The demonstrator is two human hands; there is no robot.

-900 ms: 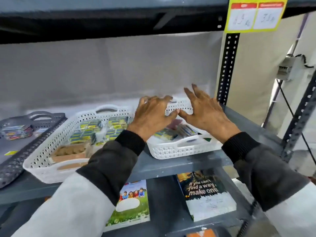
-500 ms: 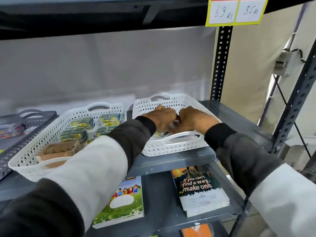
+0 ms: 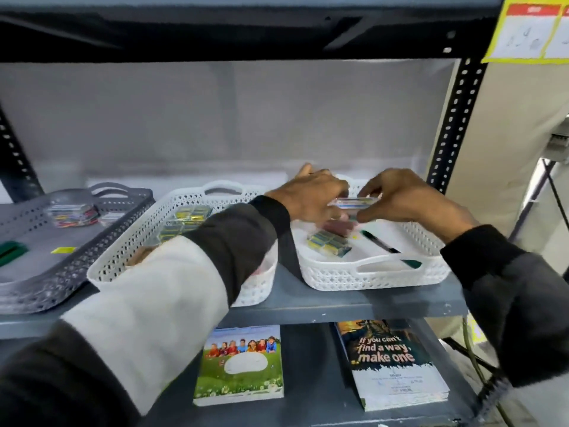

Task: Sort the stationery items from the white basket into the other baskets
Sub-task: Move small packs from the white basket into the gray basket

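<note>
A white basket point(image 3: 374, 274) stands on the right of the grey shelf. Inside it lie a yellow-and-blue packet point(image 3: 328, 243) and a dark green pen point(image 3: 388, 248). Above the basket, my left hand point(image 3: 309, 198) and my right hand point(image 3: 406, 197) meet around a small clear packet point(image 3: 354, 202), fingers of both closed on its ends. A second white basket point(image 3: 129, 251) in the middle holds several yellow-green packets point(image 3: 184, 218). A grey basket point(image 3: 61, 277) at the left holds a bundle of colourful packets point(image 3: 72, 211). My left sleeve hides part of the middle basket.
A black perforated upright point(image 3: 451, 124) stands just behind my right hand. The shelf above hangs low overhead. On the shelf below lie a children's notebook point(image 3: 240, 365) and a stack of dark notebooks point(image 3: 391, 362). A yellow price tag point(image 3: 529, 29) hangs top right.
My hands came down into the right white basket, closed together, then rose holding a small clear packet above it. The camera view shifted slightly.
</note>
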